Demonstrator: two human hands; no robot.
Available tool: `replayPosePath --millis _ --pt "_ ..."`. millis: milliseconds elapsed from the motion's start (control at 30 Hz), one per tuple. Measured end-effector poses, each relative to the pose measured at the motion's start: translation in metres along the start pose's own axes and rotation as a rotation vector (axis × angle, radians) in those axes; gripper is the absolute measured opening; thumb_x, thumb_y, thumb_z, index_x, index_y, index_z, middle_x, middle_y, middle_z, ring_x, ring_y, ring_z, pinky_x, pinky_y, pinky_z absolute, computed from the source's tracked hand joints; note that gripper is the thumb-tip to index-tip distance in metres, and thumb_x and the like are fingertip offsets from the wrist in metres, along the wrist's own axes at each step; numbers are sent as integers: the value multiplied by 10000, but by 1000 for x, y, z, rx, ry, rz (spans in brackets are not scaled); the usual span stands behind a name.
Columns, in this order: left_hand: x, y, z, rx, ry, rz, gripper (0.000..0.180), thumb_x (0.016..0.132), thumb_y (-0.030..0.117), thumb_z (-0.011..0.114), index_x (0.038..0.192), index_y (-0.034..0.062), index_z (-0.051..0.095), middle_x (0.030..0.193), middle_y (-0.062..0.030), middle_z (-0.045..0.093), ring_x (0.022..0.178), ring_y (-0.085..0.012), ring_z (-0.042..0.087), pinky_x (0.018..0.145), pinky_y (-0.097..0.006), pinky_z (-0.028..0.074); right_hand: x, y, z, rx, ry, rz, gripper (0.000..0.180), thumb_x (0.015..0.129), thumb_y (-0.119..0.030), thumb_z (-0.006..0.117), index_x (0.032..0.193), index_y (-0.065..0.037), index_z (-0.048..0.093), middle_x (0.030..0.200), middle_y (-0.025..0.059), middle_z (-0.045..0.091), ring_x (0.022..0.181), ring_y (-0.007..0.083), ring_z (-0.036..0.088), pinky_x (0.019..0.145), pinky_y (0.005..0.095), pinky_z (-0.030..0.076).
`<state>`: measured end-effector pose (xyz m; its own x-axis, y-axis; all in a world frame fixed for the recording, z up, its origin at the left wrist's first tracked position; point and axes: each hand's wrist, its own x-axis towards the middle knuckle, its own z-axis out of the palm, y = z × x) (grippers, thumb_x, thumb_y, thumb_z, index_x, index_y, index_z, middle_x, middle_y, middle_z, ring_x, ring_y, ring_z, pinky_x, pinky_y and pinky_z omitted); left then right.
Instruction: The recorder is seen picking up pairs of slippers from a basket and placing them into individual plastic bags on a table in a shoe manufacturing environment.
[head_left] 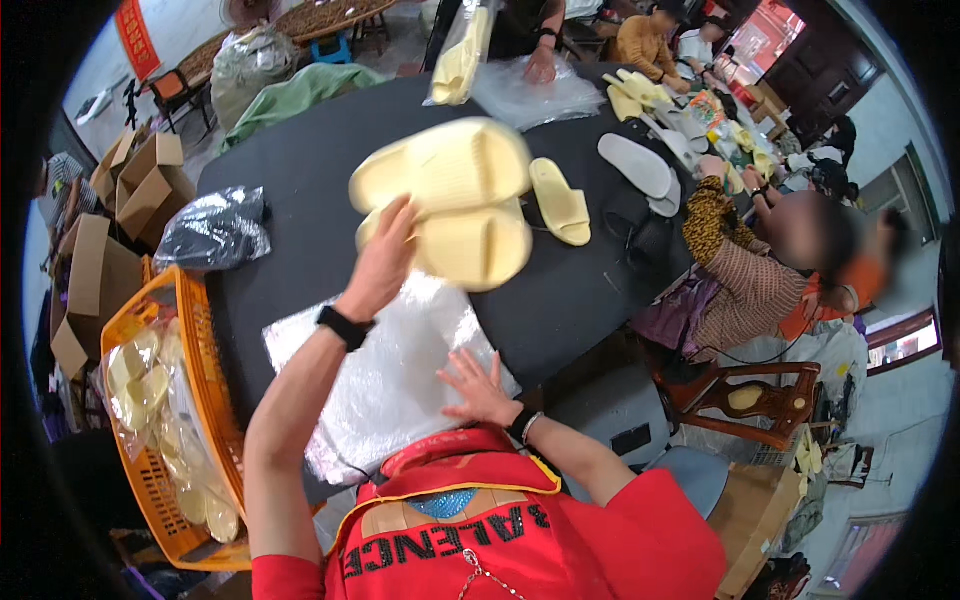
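My left hand [382,262] grips a pair of pale yellow slippers [440,165] at their near left end, thumb and fingers closed on them. The slippers lie side by side over the black table, slightly smeared by motion. With fingers spread, my right hand [480,392] rests flat on a stack of clear plastic bags [390,390] at the table's near edge. One more yellow slipper [562,203] lies just right of the held pair. Farther right are a white slipper [635,166] and a black slipper [650,240].
An orange basket [190,350] of bagged yellow slippers stands at my left, near a dark plastic-wrapped bundle [215,228] and open cardboard boxes [150,185]. Across the table, a person's hand [540,66] touches clear bags [535,95]. Co-workers sit along the right, beside a wooden chair [750,400].
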<state>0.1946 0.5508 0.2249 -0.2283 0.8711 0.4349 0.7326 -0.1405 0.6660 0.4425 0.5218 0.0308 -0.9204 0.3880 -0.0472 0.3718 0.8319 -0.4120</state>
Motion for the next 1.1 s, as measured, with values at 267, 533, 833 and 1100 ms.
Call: replayPosePath --millis 267,533,833,1100 --pt "-15 40 5 -123 -321 104 422 797 -11 508 1207 78 457 1281 -184 385 1164 -345 407 950 -383 379 9 -7 6 1 -5 -23 670 675 -600 554 1221 -221 473 1380 114 271 1306 283 180 900 721 49" --pt "-150 -33 -114 -17 192 -399 225 806 32 527 1027 31 570 929 -141 586 793 -256 574 720 -322 463 8 -7 -15 -102 -182 115 744 651 -585 582 1269 -198 429 1417 106 204 1324 288 122 946 678 50" --pt "-330 -53 -245 1159 748 -991 383 753 233 613 1076 40 543 1078 -203 545 1010 -351 502 861 -425 381 17 -10 -20 -40 -257 103 754 642 -484 653 1283 -182 395 1429 123 163 1335 298 70 963 652 17" --pt "-386 -87 -270 293 775 -1182 227 780 201 583 911 21 625 787 -165 631 730 -234 598 670 -320 449 11 -6 -20 -55 -250 94 781 637 -525 643 1291 -189 383 1435 110 153 1337 294 62 963 654 26"
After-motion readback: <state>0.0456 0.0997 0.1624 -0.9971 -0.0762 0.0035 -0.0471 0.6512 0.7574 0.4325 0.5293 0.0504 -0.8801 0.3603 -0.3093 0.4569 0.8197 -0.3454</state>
